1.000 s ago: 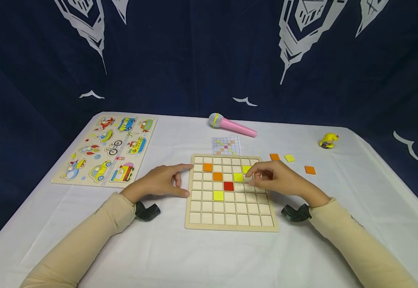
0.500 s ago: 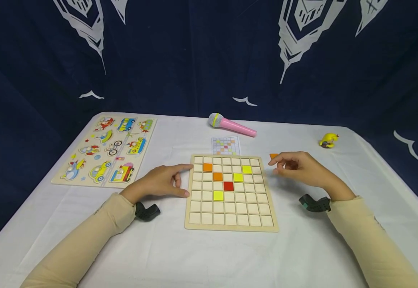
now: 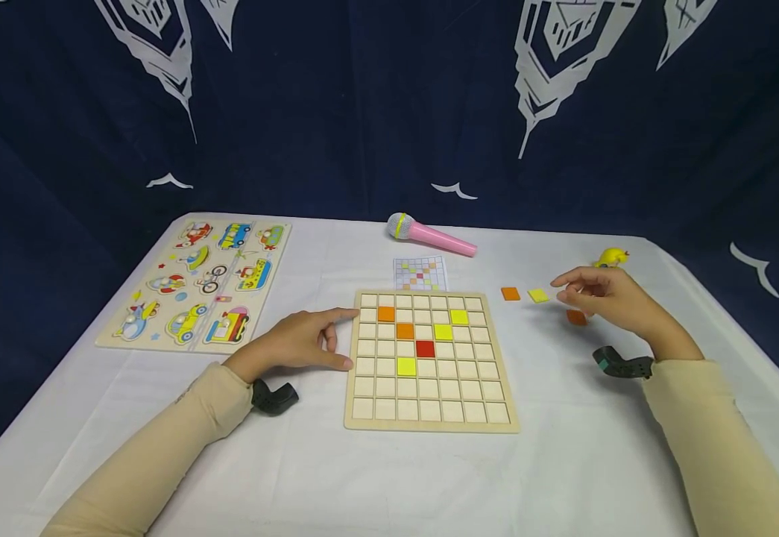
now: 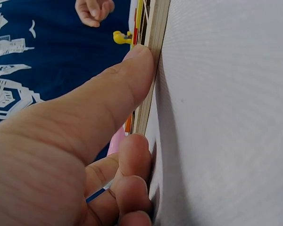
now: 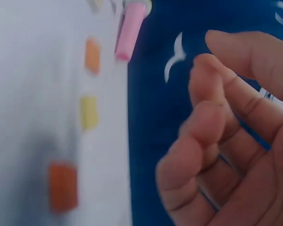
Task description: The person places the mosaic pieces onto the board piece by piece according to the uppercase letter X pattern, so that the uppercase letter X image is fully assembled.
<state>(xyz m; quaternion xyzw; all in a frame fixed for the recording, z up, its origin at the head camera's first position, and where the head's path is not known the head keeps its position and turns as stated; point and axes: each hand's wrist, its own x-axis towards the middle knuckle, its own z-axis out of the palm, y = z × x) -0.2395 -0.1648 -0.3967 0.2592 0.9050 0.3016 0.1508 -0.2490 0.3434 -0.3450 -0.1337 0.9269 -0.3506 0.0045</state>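
Orange and yellow tiles [image 3: 538,295] lie at three o'clock of our grid board [image 3: 431,421], our right hand [image 3: 609,297] hovering over them with loosely curled fingers gripping nothing, while our left hand [image 3: 295,341] presses straight fingers against the board's nine o'clock edge.

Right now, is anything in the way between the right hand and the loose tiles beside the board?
No, nothing visible. The right hand hovers empty just above the yellow tile and the nearer orange tile, with only bare white tablecloth around them.
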